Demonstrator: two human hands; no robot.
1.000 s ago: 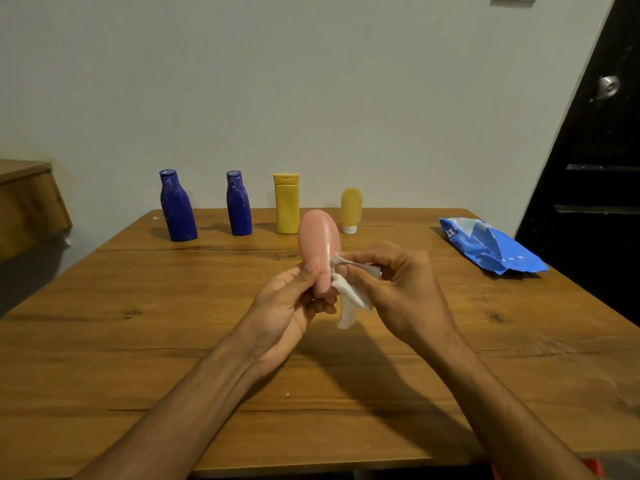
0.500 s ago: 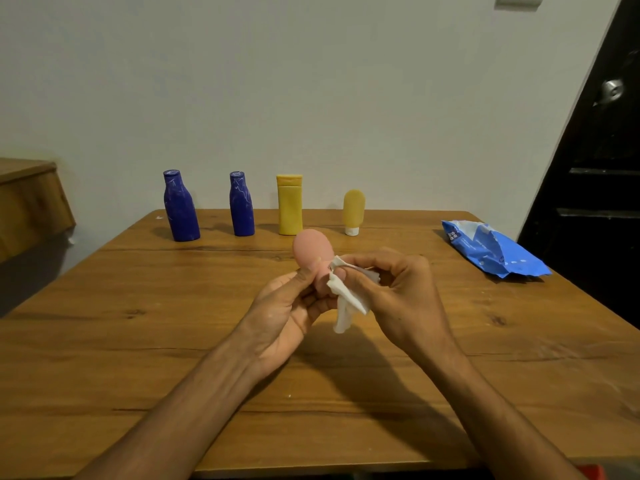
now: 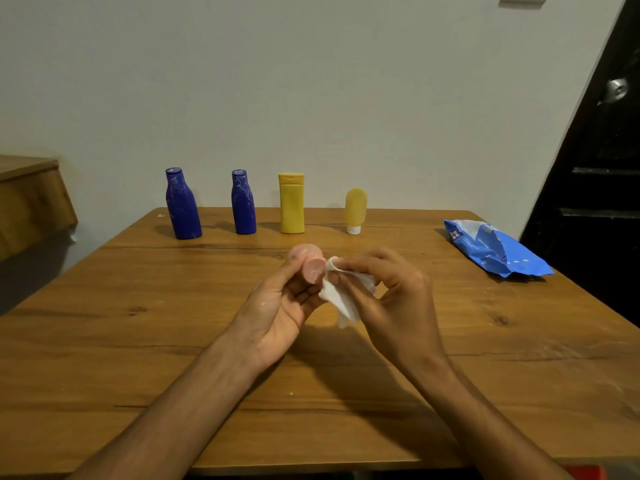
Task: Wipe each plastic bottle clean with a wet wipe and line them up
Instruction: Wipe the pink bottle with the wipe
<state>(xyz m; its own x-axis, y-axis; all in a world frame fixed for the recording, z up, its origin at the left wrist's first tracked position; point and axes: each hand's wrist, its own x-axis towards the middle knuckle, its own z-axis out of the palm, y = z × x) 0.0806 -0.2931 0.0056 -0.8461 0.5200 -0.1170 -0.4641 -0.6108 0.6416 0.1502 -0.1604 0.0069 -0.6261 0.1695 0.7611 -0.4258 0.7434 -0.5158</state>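
Far left, off the worktop (image 3: 138, 341): corner of a wooden cabinet (image 3: 31, 199), cut by the edge of my view.

Back edge of the worktop, by the wall, four bottles upright in a row, spaced apart: tall blue bottle (image 3: 182, 206); shorter blue bottle (image 3: 243, 204), both with pale scuffs; yellow flip-cap bottle (image 3: 292, 204); small yellow tube (image 3: 355, 209) standing on its white cap.

Centre, nearer to me, held above the wood with shadow beneath: left hand (image 3: 277, 306), palm up, grip closed round the pink bottle (image 3: 311, 266); thumb along its left side, fingers curled under it; the bottle is tipped so one flat round end faces my camera, a whitish smear on that end; the rest of its body is mostly hidden behind the end and the thumb.

Just right of it: white wet wipe (image 3: 346, 296), crumpled, its upper fold touching the right rim of the bottle's end, its lower corner hanging free; right hand (image 3: 394, 296), grip pinching the wipe between thumb and fingertips.

Right side of the worktop, well apart from the hands: blue wipes pack (image 3: 495, 251), lying flat, wrinkled.

Far right: dark door (image 3: 595, 168) with a metal knob (image 3: 616, 89).
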